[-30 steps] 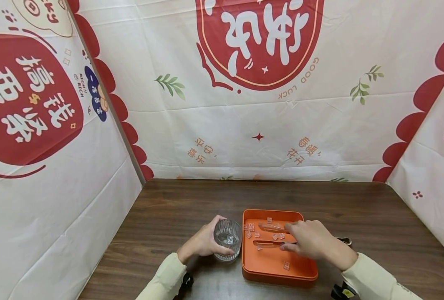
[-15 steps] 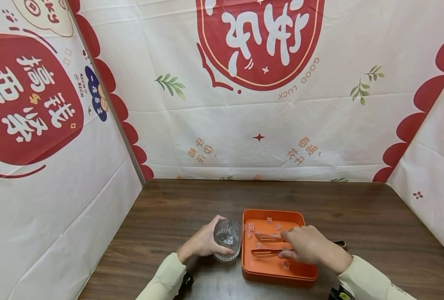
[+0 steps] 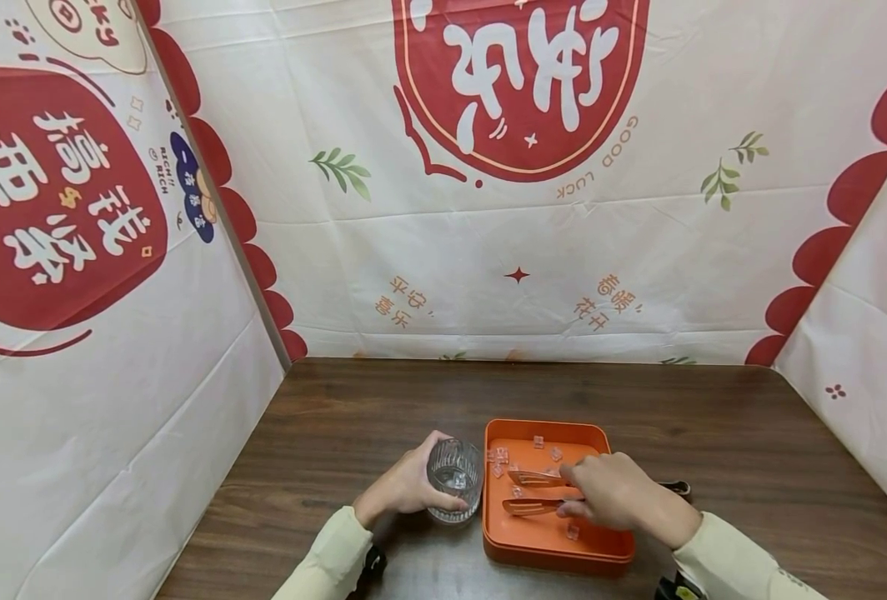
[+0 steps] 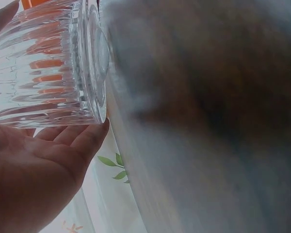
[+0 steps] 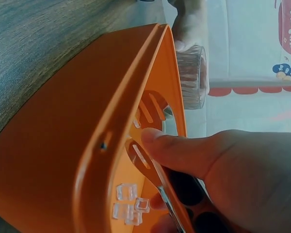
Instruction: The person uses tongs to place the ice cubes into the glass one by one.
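Observation:
My left hand [image 3: 412, 479] grips a ribbed clear glass [image 3: 454, 500] just left of an orange tray [image 3: 548, 560]. In the left wrist view, the glass [image 4: 43, 73] lies across the palm with fingers along its side. My right hand [image 3: 623, 496] holds a pair of tongs [image 3: 529, 507] low over the tray, their slotted tips apart and pointing left. Clear small cubes [image 3: 498, 456] are scattered in the tray, several of them by its left wall. The right wrist view shows a cluster of cubes [image 5: 127, 191] near the tongs; my palm hides part of the handles.
Tray and glass stand on a dark wood-grain table [image 3: 383, 400]. Behind it hangs a white printed cloth [image 3: 451, 250], with more cloth along the left and right sides. The tray's raised walls surround the cubes.
My right hand has moved the tongs nearer to me and slightly left within the tray, then stayed almost in place. My left hand and the glass have not moved.

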Motion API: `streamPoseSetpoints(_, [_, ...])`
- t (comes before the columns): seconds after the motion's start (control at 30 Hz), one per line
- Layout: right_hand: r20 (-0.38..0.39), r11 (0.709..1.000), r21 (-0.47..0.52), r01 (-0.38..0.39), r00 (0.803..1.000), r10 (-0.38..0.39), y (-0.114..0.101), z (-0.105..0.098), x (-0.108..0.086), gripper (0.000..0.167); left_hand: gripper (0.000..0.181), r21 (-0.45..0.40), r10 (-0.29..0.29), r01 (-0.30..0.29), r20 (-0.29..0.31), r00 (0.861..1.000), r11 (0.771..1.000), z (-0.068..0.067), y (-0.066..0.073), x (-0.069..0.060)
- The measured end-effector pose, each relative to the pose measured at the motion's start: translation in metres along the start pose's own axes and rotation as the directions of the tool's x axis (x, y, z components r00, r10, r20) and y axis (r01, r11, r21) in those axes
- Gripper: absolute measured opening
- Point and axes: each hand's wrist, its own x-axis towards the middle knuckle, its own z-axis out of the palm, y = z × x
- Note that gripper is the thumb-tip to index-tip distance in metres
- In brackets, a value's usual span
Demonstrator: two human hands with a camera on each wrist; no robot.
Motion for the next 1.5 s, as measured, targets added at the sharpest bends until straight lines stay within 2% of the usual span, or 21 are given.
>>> streamPoseSetpoints(0.47, [-0.095,0.998,-0.032,0.062,0.993,-0.065,0.0015,0.0042,-0.0002,0.028,0.086,-0.003,-0.017,0.017,0.012,1.000,1.000,-0.0001,0.0008,0.0000])
streamPoseSetpoints(0.7, [-0.127,0.997,-0.051,0.063,0.990,-0.069,0.0006,0.0052,0.0004,0.029,0.084,-0.013,-0.009,0.009,0.007,1.000,1.000,0.0000,0.0001,0.0005])
streamPoseSetpoints(0.97, [-0.138,0.996,-0.047,0.074,0.987,-0.080,-0.0006,0.0051,0.0006,0.026,0.083,-0.010,-0.008,0.008,0.002,1.000,1.000,0.0000,0.0009,-0.0001])
streamPoseSetpoints(1.27, [-0.138,0.994,-0.086,0.072,0.987,-0.084,-0.0011,0.0068,0.0023,0.023,0.084,-0.013,-0.008,0.009,0.008,1.000,1.000,-0.0008,0.0013,-0.0001])
streamPoseSetpoints(1.5, [-0.172,0.987,-0.128,0.097,0.978,-0.118,-0.0021,0.0098,0.0022,0.021,0.083,-0.021,-0.014,0.015,0.020,1.000,1.000,-0.0011,0.0008,0.0002])
